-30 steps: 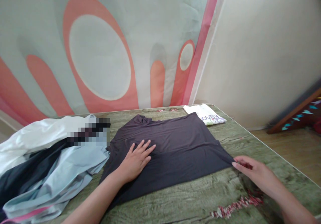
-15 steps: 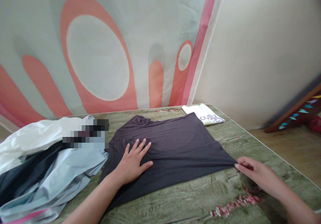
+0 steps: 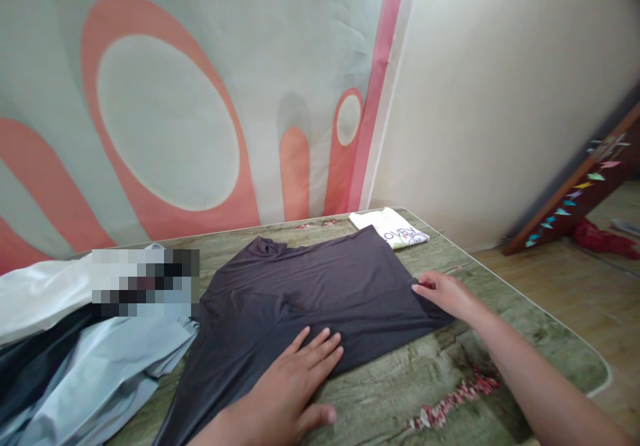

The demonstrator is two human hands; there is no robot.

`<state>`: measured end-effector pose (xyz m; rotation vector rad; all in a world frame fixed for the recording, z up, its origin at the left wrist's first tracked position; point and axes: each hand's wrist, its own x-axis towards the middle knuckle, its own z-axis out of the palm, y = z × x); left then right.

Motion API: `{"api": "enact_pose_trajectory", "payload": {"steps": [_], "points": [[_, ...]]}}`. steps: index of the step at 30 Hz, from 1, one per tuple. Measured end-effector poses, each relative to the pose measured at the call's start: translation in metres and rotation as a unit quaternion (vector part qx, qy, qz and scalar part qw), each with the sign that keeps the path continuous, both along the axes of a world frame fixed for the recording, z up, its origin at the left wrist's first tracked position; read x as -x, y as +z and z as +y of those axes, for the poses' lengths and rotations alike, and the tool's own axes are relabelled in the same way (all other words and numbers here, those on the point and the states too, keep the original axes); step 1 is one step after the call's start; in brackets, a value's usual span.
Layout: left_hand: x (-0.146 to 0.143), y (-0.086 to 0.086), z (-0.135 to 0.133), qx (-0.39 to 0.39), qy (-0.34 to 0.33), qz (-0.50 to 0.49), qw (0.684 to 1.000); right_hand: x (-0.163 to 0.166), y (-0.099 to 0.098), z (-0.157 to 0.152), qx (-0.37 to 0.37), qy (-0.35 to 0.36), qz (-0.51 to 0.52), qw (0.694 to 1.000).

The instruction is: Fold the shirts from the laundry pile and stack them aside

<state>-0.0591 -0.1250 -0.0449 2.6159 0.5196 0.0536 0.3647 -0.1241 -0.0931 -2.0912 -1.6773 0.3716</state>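
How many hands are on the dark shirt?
2. The left hand lies flat on the near edge of the dark shirt; the right hand touches its right edge. No other hands show.

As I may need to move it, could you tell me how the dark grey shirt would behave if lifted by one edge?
Probably floppy: the dark grey shirt lies flat with soft ripples by the left hand, so it should drape. It looks thin, so likely light. Pushed, it would probably bunch on the table.

Dark shirt [image 3: 310,293] flat on tbl (wrinkled)
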Motion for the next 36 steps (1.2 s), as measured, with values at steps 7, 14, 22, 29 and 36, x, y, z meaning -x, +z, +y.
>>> {"api": "enact_pose_trajectory", "payload": {"steps": [7, 14, 22, 29, 36], "points": [[-0.001, 0.004, -0.003, 0.023, -0.022, 0.033, 0.999, -0.02, -0.012, 0.035, -0.01, -0.019, 0.177, 0.984], [0.0, 0.013, -0.005, 0.053, -0.05, 0.012, 0.997, -0.01, -0.023, 0.031, -0.132, 0.02, 0.08, 0.988], [0.016, -0.003, 0.039, -0.041, 0.241, -0.128, 0.961, -0.008, -0.021, 0.03, -0.135, 0.15, -0.039, 0.979], [0.026, -0.024, 0.061, -0.155, 0.286, -0.067, 0.943, -0.005, -0.01, 0.021, -0.093, 0.113, 0.034, 0.989], [0.023, -0.022, 0.055, -0.165, 0.302, -0.101, 0.934, -0.004, -0.011, 0.02, -0.063, 0.094, 0.097, 0.989]]}}
